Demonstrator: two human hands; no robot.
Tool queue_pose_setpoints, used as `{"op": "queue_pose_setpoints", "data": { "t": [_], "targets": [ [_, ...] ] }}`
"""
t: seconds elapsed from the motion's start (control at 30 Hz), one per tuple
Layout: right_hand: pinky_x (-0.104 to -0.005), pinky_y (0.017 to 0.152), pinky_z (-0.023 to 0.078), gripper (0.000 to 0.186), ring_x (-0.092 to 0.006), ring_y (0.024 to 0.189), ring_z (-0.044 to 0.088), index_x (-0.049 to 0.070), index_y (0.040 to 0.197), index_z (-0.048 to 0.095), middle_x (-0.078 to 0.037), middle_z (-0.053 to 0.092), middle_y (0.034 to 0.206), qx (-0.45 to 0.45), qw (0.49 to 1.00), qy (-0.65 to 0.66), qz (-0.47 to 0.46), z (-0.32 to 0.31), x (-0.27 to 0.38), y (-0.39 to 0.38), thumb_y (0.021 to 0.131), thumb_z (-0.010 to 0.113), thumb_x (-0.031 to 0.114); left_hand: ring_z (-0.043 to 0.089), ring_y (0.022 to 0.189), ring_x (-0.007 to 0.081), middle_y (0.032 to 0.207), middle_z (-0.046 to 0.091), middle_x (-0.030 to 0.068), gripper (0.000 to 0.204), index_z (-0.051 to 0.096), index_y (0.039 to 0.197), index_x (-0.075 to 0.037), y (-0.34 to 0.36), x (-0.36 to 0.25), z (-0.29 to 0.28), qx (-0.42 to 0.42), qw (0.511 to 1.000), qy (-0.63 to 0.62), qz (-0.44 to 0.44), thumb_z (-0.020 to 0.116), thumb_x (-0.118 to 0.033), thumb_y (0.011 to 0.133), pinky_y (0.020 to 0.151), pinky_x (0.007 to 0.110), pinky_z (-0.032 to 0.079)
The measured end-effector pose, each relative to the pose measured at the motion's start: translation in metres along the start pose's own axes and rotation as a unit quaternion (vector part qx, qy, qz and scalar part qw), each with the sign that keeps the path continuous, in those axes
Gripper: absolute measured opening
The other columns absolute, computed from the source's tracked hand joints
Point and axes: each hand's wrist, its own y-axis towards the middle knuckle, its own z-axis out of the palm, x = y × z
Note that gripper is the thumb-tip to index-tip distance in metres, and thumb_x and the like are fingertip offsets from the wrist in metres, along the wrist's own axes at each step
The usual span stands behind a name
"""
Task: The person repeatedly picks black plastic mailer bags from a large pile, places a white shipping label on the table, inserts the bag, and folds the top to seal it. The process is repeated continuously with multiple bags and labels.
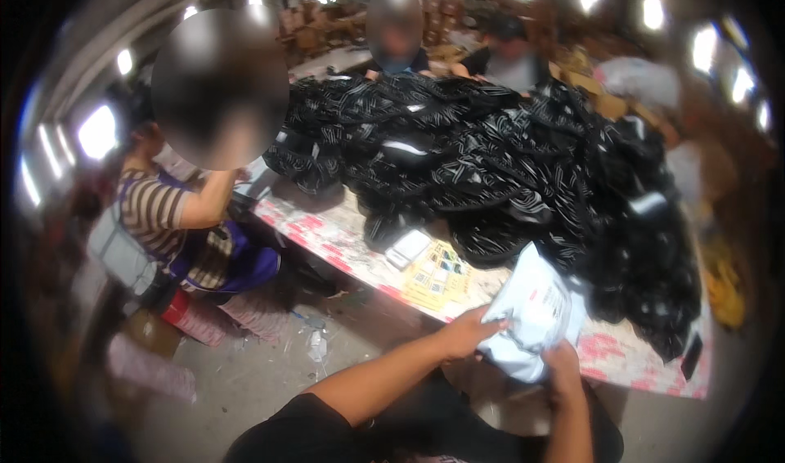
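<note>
Both my hands hold a pale bluish-white plastic mailing bag (536,303) over the near edge of the table. My left hand (473,334) grips its left side, thumb on top and fingers underneath. At its lower right, my right hand (562,366) is closed on the bag, the fingers partly hidden. A printed label shows on the bag's upper face, and its surface is creased. Just left of the bag, a yellow printed sheet (439,276) lies on the table, with a small white box-like thing (407,249) beside it.
A large heap of black goods with thin white stripes (499,160) covers much of the table (327,242), which has a red-and-white patterned cover. A person in a striped top (163,201) sits at the left. Two more people are at the far side. Scraps (317,344) litter the floor.
</note>
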Motion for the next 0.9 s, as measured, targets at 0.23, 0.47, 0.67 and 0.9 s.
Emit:
{"op": "queue_pose_setpoints", "data": {
  "t": [0.23,0.47,0.67,0.9],
  "targets": [
    [-0.0340,0.084,0.052,0.026,-0.0232,0.092,0.067,-0.002,0.109,0.069,-0.014,0.072,0.105,-0.161,0.945,-0.261,-0.114,-0.049,-0.016,0.012,0.089,0.070,0.015,0.069,0.094,0.0231,0.103,0.070,0.0068,0.036,0.064,0.121,-0.001,-0.040,-0.059,-0.135,-0.268,0.953,-0.134,0.041,0.058,-0.029,0.099,0.081,0.037,0.057],
    [-0.0510,0.109,0.038,0.028,-0.0389,0.124,0.054,0.009,0.109,0.073,-0.012,0.067,0.121,-0.074,0.800,-0.523,-0.285,-0.049,-0.015,0.024,0.082,0.073,0.018,0.061,0.115,0.0273,0.130,0.058,0.0190,0.053,0.041,0.142,0.001,-0.059,-0.133,-0.260,-0.477,0.765,-0.135,0.411,0.057,-0.029,0.102,0.098,0.038,0.051],
    [-0.0574,0.119,0.023,0.031,-0.0356,0.139,0.043,0.015,0.122,0.071,-0.009,0.059,0.140,0.039,0.789,-0.575,-0.212,-0.046,-0.008,0.020,0.093,0.064,0.021,0.065,0.105,0.0364,0.115,0.068,0.0192,0.037,0.069,0.115,-0.001,-0.020,0.011,-0.145,-0.294,0.776,0.527,0.183,0.072,-0.025,0.087,0.094,0.042,0.051],
    [-0.0555,0.122,0.016,0.033,-0.0361,0.145,0.036,0.014,0.125,0.070,-0.011,0.054,0.147,0.048,0.809,-0.558,-0.180,-0.044,-0.002,0.017,0.093,0.062,0.019,0.059,0.110,0.0391,0.122,0.063,0.0212,0.049,0.062,0.120,0.002,0.013,0.058,-0.098,-0.198,0.685,0.645,0.274,0.075,-0.025,0.081,0.097,0.048,0.046]
  ]
}}
